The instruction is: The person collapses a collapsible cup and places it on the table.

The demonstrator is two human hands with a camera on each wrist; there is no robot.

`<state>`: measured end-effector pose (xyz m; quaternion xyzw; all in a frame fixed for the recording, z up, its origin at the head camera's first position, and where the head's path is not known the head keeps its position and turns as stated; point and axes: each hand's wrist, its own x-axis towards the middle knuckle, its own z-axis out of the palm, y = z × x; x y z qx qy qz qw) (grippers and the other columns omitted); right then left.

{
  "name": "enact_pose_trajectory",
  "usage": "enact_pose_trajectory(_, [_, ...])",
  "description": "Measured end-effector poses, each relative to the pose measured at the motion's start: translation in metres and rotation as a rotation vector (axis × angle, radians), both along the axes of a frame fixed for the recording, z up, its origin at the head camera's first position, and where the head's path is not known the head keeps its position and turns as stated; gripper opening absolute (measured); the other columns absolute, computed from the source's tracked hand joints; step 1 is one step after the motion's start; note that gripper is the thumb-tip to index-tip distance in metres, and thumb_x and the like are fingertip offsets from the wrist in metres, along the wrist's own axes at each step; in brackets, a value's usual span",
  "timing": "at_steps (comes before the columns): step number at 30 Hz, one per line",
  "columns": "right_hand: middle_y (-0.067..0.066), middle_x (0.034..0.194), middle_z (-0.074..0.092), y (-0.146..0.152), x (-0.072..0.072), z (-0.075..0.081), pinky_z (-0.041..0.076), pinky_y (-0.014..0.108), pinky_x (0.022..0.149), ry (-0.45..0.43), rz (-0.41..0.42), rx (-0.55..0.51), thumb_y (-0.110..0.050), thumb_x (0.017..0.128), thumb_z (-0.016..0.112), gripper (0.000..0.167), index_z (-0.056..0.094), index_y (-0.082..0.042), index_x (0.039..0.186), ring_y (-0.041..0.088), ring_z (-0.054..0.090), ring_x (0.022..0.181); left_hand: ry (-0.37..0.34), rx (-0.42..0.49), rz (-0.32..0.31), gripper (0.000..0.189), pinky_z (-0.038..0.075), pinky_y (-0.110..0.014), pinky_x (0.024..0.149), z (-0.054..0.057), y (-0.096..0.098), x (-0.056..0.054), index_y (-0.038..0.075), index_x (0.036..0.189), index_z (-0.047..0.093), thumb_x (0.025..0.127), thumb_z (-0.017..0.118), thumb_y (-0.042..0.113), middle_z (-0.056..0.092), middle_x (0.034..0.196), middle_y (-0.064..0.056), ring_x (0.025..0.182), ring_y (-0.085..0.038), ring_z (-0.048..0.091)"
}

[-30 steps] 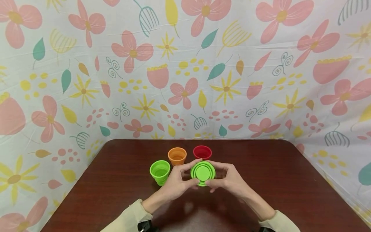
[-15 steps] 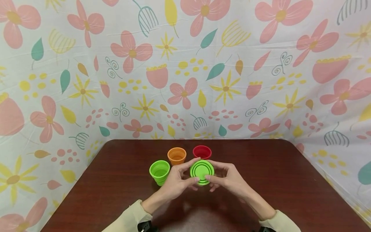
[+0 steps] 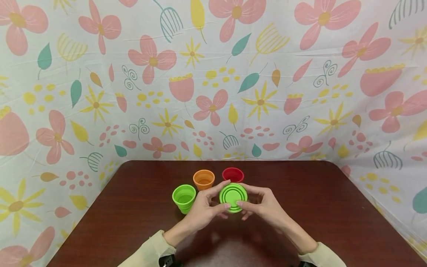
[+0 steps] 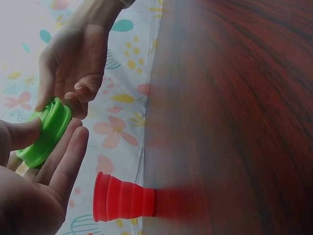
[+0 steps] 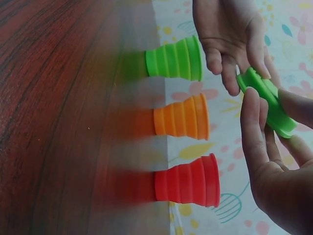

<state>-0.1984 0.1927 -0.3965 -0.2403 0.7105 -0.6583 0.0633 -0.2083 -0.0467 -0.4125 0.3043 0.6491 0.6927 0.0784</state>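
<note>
A collapsed green silicone cup, pressed flat into rings, is held above the table between both hands. My left hand pinches its left side, thumb on the face and fingers behind the rim. From the other side my right hand grips it the same way, its thumb on the face too. In the left wrist view the flat green cup appears edge-on. An expanded green cup stands just left of my left hand. Behind the hands stand an orange cup and a red cup, partly covered.
The dark reddish-brown table reaches back to a white cloth printed with flowers and leaves. In the right wrist view the upright green cup, orange cup and red cup form a row.
Both thumbs have shifted inward from the cup's lower rim onto its face. The flat cup has tilted slightly, while the standing cups have stayed in place.
</note>
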Motion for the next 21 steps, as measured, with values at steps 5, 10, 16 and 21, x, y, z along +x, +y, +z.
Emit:
enact_pose_trajectory(5, [0.026, 0.113, 0.069, 0.0010, 0.0005, 0.0009, 0.065, 0.053, 0.065, 0.018, -0.009, 0.004, -0.005, 0.096, 0.076, 0.052, 0.061, 0.000, 0.146, 0.033, 0.070, 0.073, 0.003, -0.011, 0.009, 0.068, 0.064, -0.053, 0.075, 0.0007, 0.0002, -0.0001, 0.016, 0.159, 0.048, 0.098, 0.071, -0.003, 0.059, 0.150, -0.011, 0.101, -0.026, 0.075])
enact_pose_trajectory(10, [0.023, 0.118, 0.068, 0.0006, 0.0008, 0.0006, 0.064, 0.053, 0.060, 0.071, -0.021, 0.004, -0.003, 0.095, 0.077, 0.051, 0.063, -0.002, 0.144, 0.032, 0.073, 0.081, -0.011, -0.014, 0.002, 0.065, 0.065, -0.049, 0.075, 0.0014, 0.0000, -0.0002, 0.016, 0.159, 0.049, 0.100, 0.069, -0.001, 0.066, 0.139, -0.017, 0.097, -0.042, 0.075])
enact_pose_trajectory(16, [0.024, 0.113, 0.063, 0.0003, 0.0015, 0.0005, 0.062, 0.053, 0.055, 0.168, -0.019, -0.002, 0.001, 0.093, 0.078, 0.047, 0.068, -0.003, 0.139, 0.037, 0.074, 0.083, -0.035, -0.002, 0.002, 0.060, 0.065, -0.046, 0.077, 0.0037, 0.0008, -0.0001, 0.015, 0.158, 0.051, 0.102, 0.068, 0.001, 0.067, 0.134, -0.018, 0.096, -0.048, 0.074])
enact_pose_trajectory(21, [0.022, 0.113, 0.065, 0.0008, 0.0023, 0.0010, 0.062, 0.053, 0.053, 0.234, -0.025, 0.007, 0.002, 0.092, 0.078, 0.046, 0.069, -0.002, 0.137, 0.029, 0.074, 0.078, -0.029, 0.008, 0.006, 0.058, 0.065, -0.047, 0.077, 0.0056, 0.0012, 0.0010, 0.012, 0.156, 0.052, 0.102, 0.068, 0.001, 0.067, 0.134, -0.018, 0.101, -0.053, 0.071])
